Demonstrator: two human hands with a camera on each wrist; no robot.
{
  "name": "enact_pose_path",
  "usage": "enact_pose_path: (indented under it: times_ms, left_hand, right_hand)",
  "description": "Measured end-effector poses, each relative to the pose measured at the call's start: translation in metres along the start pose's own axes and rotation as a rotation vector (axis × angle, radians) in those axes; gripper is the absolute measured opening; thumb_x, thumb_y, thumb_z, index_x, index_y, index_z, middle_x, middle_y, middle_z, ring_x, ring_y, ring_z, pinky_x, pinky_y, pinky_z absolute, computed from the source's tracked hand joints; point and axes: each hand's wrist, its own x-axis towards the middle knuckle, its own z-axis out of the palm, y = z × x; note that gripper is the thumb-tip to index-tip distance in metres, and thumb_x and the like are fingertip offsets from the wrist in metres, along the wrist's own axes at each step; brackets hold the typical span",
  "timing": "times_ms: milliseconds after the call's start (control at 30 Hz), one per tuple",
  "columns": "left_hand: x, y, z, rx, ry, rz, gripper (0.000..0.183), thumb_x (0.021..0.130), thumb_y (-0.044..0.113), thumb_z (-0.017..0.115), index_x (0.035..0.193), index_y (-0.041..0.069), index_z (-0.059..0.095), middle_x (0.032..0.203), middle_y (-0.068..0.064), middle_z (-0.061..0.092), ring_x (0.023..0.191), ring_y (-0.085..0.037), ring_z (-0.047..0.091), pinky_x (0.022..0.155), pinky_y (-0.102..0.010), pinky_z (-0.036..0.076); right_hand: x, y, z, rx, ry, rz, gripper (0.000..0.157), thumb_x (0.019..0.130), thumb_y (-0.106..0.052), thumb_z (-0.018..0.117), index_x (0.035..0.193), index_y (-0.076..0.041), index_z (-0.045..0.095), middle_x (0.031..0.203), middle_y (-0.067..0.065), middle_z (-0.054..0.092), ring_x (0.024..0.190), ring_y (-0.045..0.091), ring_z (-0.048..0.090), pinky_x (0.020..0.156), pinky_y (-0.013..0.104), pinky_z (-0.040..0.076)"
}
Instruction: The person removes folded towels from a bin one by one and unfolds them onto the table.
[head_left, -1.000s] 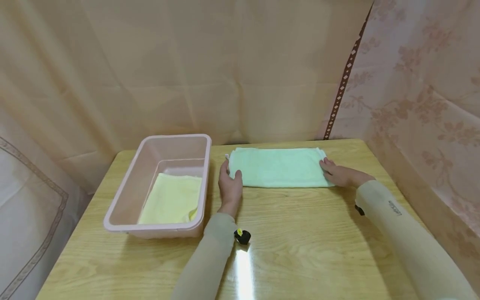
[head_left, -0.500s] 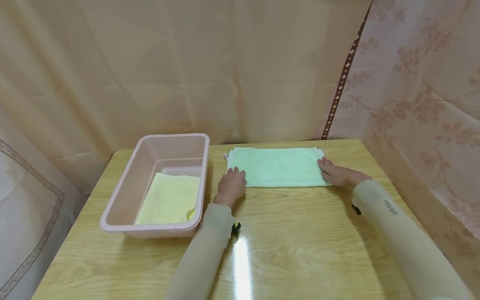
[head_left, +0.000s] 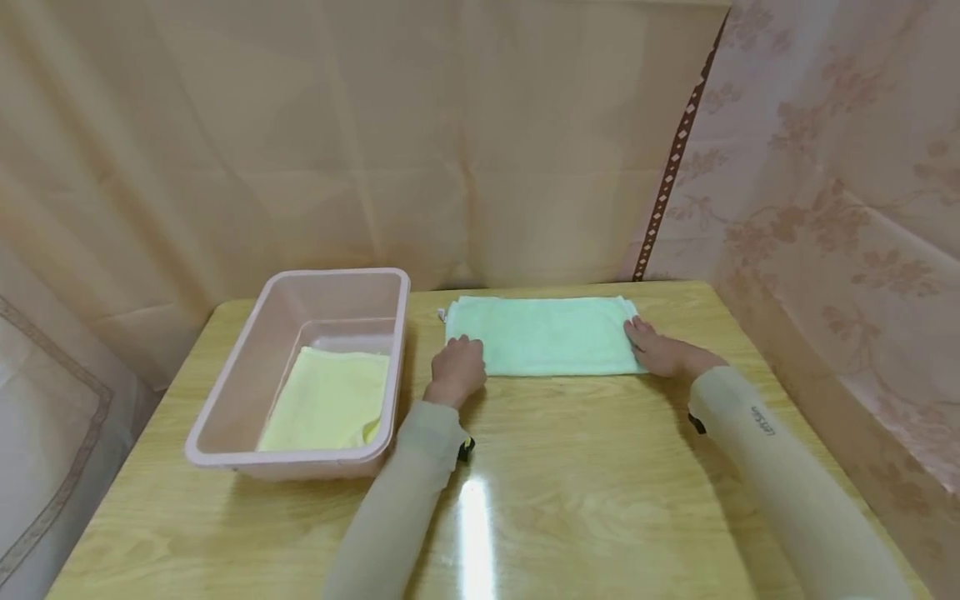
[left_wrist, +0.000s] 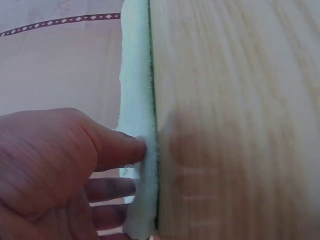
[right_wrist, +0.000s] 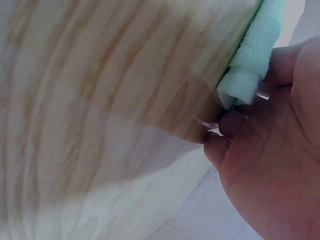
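Head view: a folded mint-green terry towel [head_left: 543,333] lies on the yellowish wood-grain table [head_left: 592,483], its layers liable to skew under uneven tugs. Left wrist: the left hand [left_wrist: 55,165] pinches its near edge; right wrist: the right hand [right_wrist: 280,145] touches its end, grip impossible to tell.

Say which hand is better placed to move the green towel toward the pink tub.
Likely the left hand: it touches the green towel at the end nearer the pink tub. The right hand is at the opposite end, farther away.
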Motion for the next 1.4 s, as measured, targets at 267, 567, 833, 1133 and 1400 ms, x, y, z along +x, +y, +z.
enact_pose_path:
  times_ms: [267,567,833,1133,1400]
  left_hand:
    - [0.010,-0.003,-0.019,-0.080,0.010,-0.007,0.020,0.102,0.021,0.057,0.091,0.007,0.067,0.092,-0.009,0.065,0.084,-0.027,0.062,0.067,-0.045,0.053]
    - [0.038,-0.009,-0.014,-0.270,0.185,-0.074,0.036,0.103,0.021,0.058,0.136,0.008,0.064,0.135,-0.017,0.058,0.128,-0.037,0.050,0.099,-0.053,0.047]
    - [0.055,-0.017,-0.005,-0.385,0.265,-0.145,0.040,0.100,0.017,0.061,0.139,0.011,0.061,0.139,-0.019,0.055,0.124,-0.040,0.049,0.099,-0.054,0.044]
    - [0.062,-0.022,-0.005,-0.429,0.251,-0.194,0.048,0.097,0.010,0.060,0.145,0.012,0.056,0.139,-0.019,0.056,0.123,-0.041,0.047,0.100,-0.054,0.042]
    - [0.064,-0.020,-0.002,-0.383,0.240,-0.191,0.046,0.094,0.005,0.060,0.140,0.013,0.062,0.137,-0.016,0.059,0.121,-0.039,0.047,0.100,-0.052,0.041]
  right_hand:
    - [0.008,0.000,-0.013,0.003,0.103,0.025,0.062,0.109,-0.015,0.042,0.157,0.010,0.011,0.159,0.037,0.011,0.147,0.053,0.012,0.116,0.064,0.015]
    - [0.026,-0.013,-0.023,0.257,0.416,0.109,0.058,0.108,-0.019,0.048,0.156,0.005,0.027,0.156,0.031,0.034,0.137,0.050,0.040,0.106,0.059,0.040]
    - [0.044,-0.017,-0.018,0.407,0.471,0.240,0.057,0.104,-0.012,0.050,0.155,0.004,0.032,0.155,0.031,0.035,0.113,0.040,0.061,0.093,0.046,0.051]
    - [0.053,-0.018,-0.015,0.577,0.455,0.278,0.061,0.103,-0.005,0.049,0.159,0.001,0.025,0.156,0.030,0.033,0.138,0.040,0.041,0.101,0.049,0.047]
    - [0.055,-0.014,-0.011,0.320,0.419,0.254,0.069,0.100,-0.006,0.058,0.158,0.005,0.023,0.155,0.032,0.033,0.143,0.046,0.032,0.115,0.056,0.030]
